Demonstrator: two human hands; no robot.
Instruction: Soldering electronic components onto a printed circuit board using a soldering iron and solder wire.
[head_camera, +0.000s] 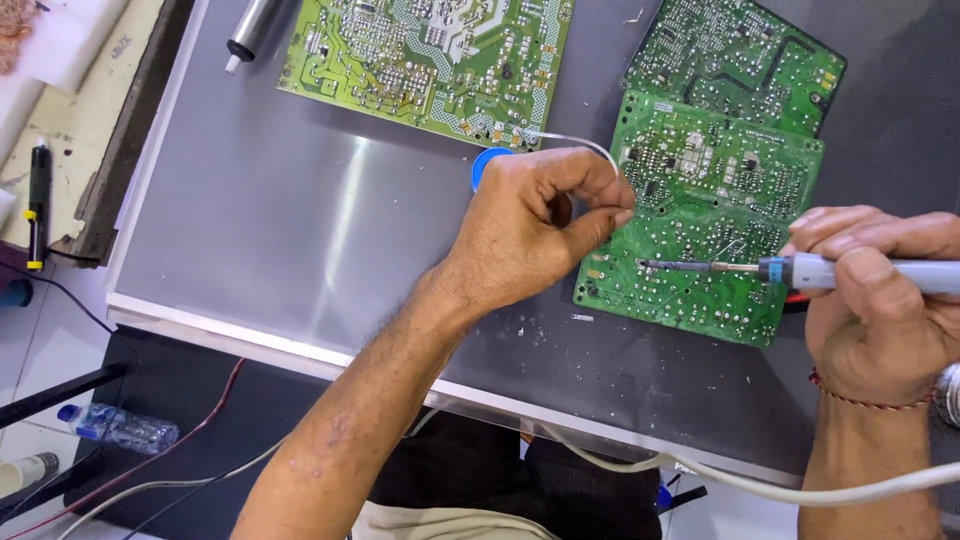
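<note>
Grey and slightly glossy, the counter (300, 230) under me carries three green circuit boards. My left hand (535, 225) hovers over its middle, fingers curled nearly shut, pinching a thin silvery solder wire (570, 140) between thumb and forefinger; the wire loops up and back toward a blue spool (484, 165) half hidden behind my knuckles. My right hand (880, 300) is wrapped tightly around the grey handle of a soldering iron (790, 270), whose dark tip rests on the nearest circuit board (700, 210), just right of my left fingertips. A second board (735, 60) lies partly under that one's far edge, and a larger board (430, 60) sits well to the left. Beyond it lies a metal cylinder (250, 30). Below the counter's near edge, a plastic bottle (115, 425) lies on the floor.
</note>
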